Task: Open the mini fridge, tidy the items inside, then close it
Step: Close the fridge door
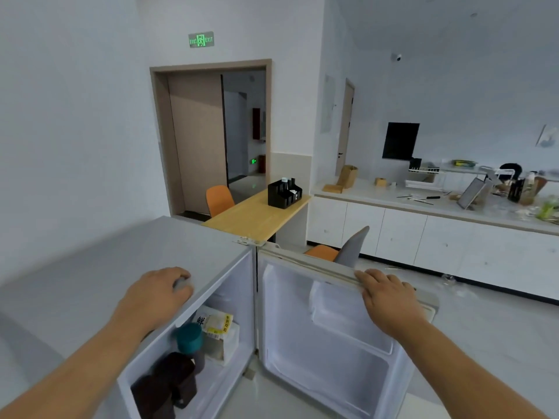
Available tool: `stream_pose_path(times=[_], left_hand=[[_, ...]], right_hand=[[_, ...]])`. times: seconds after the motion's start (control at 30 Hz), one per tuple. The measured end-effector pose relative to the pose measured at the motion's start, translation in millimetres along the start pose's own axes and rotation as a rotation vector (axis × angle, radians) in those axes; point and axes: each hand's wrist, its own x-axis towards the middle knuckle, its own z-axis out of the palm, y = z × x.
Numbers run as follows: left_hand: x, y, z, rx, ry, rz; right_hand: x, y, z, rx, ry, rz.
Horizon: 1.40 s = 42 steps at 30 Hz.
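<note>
The grey mini fridge (99, 267) stands below me with its door (326, 343) swung wide open to the right. My left hand (157, 294) rests on the fridge top at its front edge, fingers curled. My right hand (390, 297) grips the top edge of the open door. Inside the fridge I see a white carton with a yellow label (216, 323), a teal-lidded container (190, 338) and dark brown items (169, 382) lower down. The door's inner shelves hold nothing visible.
A wooden table (251, 219) with a black organiser (284, 193) stands behind the fridge, with orange chairs (219, 199) beside it. White cabinets and a cluttered counter (423, 204) run along the right. A half-open doorway (217, 137) lies ahead.
</note>
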Motion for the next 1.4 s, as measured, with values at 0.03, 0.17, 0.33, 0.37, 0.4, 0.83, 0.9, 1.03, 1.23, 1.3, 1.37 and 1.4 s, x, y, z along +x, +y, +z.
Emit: stream_pose_path(times=[0.03, 0.17, 0.33, 0.37, 0.4, 0.83, 0.9, 1.03, 1.23, 1.3, 1.37, 1.4], left_hand=[[-0.8, 1.8, -0.3, 0.001, 0.002, -0.006], [-6.9, 5.7, -4.4, -0.021, 0.006, -0.012], [-11.2, 9.6, -9.5, -0.029, 0.004, 0.009], [-11.0, 10.7, -10.1, -0.027, 0.002, 0.019], [-11.0, 9.9, -10.5, -0.023, 0.003, 0.024], [-10.0, 3.4, -8.7, -0.004, 0.029, 0.072], [-10.1, 2.8, -8.1, -0.003, 0.034, 0.082], [-10.5, 1.9, -6.7, 0.001, 0.035, 0.100], [-13.5, 2.8, -8.6, 0.001, 0.026, 0.098], [-14.6, 3.0, -9.1, 0.001, 0.029, 0.099], [-15.2, 3.2, -9.6, -0.003, 0.032, 0.101], [-15.2, 3.2, -10.0, -0.003, 0.031, 0.101]], right_hand=[[0.2, 0.5, -1.7, 0.007, 0.011, 0.002], [-1.4, -5.5, -7.7, 0.104, 0.024, 0.022], [-18.0, -24.8, -15.5, 0.118, 0.033, 0.011], [-23.5, -28.5, -18.1, 0.097, 0.030, 0.005], [-29.3, -34.0, -20.9, 0.074, 0.024, -0.003], [-90.3, -133.7, -46.4, 0.240, 0.003, -0.149], [-96.1, -146.3, -48.3, 0.278, 0.005, -0.146], [-104.8, -163.8, -47.5, 0.389, 0.056, -0.155], [-110.2, -193.2, -41.5, 0.465, 0.026, -0.150], [-111.9, -202.0, -40.6, 0.481, 0.021, -0.145], [-112.7, -209.4, -39.1, 0.460, 0.015, -0.168], [-112.9, -212.9, -38.4, 0.438, 0.010, -0.181]])
